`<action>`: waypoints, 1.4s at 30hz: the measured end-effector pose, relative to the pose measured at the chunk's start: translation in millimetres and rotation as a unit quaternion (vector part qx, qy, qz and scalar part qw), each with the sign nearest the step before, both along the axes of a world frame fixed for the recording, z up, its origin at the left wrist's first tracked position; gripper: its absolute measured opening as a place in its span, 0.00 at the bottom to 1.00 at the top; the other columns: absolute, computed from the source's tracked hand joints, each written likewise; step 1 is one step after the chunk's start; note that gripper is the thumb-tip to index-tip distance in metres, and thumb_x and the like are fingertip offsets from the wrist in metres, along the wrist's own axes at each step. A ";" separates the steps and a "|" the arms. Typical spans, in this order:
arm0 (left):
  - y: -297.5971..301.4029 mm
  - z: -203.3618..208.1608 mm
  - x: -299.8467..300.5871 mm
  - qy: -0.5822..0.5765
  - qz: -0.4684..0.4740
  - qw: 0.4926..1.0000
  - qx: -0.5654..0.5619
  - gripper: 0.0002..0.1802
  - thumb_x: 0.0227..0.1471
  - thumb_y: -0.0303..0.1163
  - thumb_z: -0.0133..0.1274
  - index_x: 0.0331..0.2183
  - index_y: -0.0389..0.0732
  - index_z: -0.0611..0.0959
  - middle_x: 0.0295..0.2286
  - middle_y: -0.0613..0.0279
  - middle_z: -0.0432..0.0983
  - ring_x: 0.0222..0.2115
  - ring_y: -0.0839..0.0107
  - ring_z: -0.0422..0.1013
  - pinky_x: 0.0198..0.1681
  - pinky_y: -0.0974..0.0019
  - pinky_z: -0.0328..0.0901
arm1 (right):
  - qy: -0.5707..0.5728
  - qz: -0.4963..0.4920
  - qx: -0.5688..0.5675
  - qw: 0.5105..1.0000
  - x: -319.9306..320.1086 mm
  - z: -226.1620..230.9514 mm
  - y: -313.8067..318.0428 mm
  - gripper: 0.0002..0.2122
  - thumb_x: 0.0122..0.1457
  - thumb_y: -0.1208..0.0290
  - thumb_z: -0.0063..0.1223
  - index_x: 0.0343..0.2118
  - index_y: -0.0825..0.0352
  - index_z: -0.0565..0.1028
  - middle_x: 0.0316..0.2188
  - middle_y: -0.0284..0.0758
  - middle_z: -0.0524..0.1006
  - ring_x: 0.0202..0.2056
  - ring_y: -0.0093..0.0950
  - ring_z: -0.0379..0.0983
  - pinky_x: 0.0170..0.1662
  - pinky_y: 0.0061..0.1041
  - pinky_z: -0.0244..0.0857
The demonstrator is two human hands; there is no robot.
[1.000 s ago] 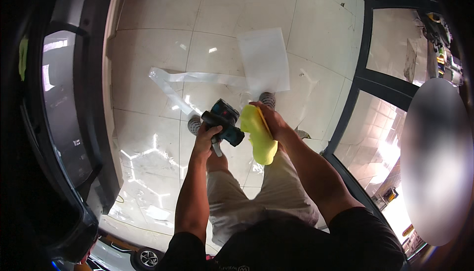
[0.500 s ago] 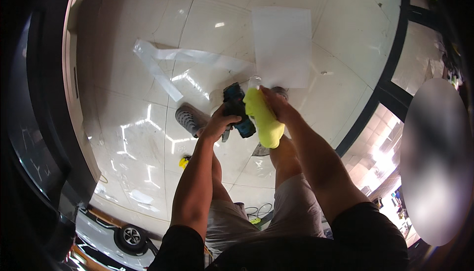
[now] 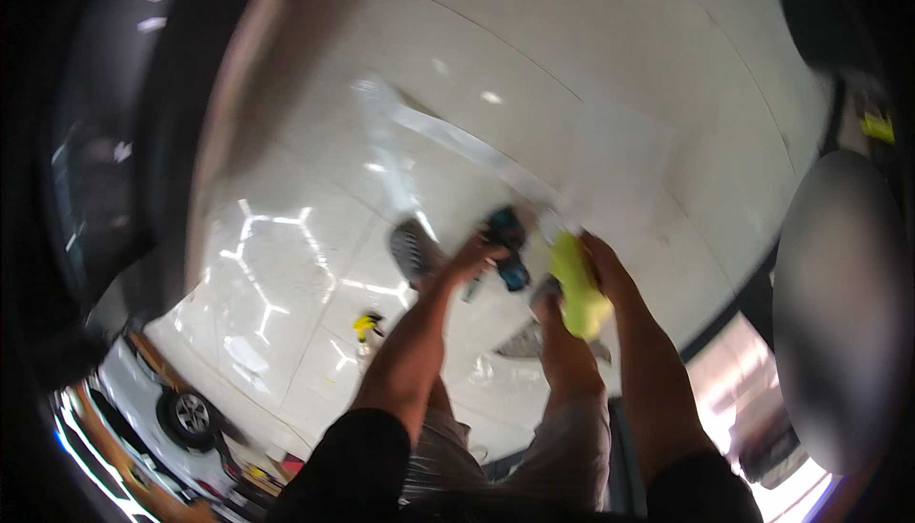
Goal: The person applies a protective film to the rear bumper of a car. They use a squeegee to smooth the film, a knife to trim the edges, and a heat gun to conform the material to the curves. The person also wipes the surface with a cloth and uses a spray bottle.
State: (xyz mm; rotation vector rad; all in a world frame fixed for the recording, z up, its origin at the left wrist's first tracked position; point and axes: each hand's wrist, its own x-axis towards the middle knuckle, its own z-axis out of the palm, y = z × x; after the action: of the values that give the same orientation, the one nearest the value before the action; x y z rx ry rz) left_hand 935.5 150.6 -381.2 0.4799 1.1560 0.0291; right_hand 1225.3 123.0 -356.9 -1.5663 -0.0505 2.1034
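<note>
Yellow-green, soft-looking bundle [image 3: 576, 285] in the right hand [image 3: 599, 254], just right of centre in the frame. Clasped along its upper right side, probably a folded cloth, but too blurry to tell what might be inside. Over in the left hand [image 3: 477, 256], nearer the middle: a dark and teal power tool [image 3: 508, 230], gripped with fingers wrapped round it. Exact kind, can't tell with this much smear. Both hands closed on something, tool and bundle near each other but apart.

Step in hand, at a guess: just holding the two items out above the floor [image 3: 334, 156], not working on any surface. For a next move, would call for a steady hold on the tool, or freeing one hand first for anything two-handed.

Further out: grey shoe [image 3: 408, 251] just left of the tool, spray bottle [image 3: 366, 328] with a yellow head below and left. Clear-looking strip [image 3: 457, 142] bent across the floor in the upper middle, pale sheet [image 3: 620, 161] up to its right. Dark panel [image 3: 105, 170] along the left edge, pale car [image 3: 138, 380] at lower left.
</note>
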 end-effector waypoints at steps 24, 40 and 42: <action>40.1 631.6 -367.4 0.436 0.096 0.732 0.515 0.27 0.51 0.45 0.53 0.44 0.33 0.76 0.35 0.47 0.78 0.38 0.54 0.75 0.41 0.59 0.67 | -0.401 0.533 0.331 0.667 20.8 374.4 -3.0 0.15 0.61 0.62 0.38 0.40 0.69 0.71 0.30 0.47 0.76 0.34 0.47 0.74 0.37 0.43 0.67; 95.6 990.7 -508.3 0.518 0.169 0.330 0.771 0.18 0.53 0.32 0.52 0.45 0.35 0.75 0.40 0.49 0.73 0.41 0.57 0.72 0.43 0.62 0.66 | -0.397 0.541 0.480 0.565 -261.0 459.9 20.6 0.15 0.61 0.64 0.36 0.39 0.71 0.70 0.35 0.49 0.75 0.41 0.47 0.71 0.47 0.44 0.63; 97.6 908.0 -534.4 0.600 0.123 0.390 0.688 0.22 0.51 0.35 0.52 0.47 0.36 0.74 0.45 0.47 0.70 0.45 0.54 0.69 0.48 0.58 0.64 | -0.369 0.501 0.373 0.688 -277.4 469.0 36.0 0.16 0.61 0.62 0.37 0.39 0.70 0.72 0.40 0.50 0.74 0.41 0.48 0.71 0.47 0.45 0.64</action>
State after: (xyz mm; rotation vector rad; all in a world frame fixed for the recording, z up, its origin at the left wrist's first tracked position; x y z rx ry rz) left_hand 401.1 248.2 526.8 2.0661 2.5170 1.2042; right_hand 947.9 159.0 112.0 -1.8210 -2.1595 1.3929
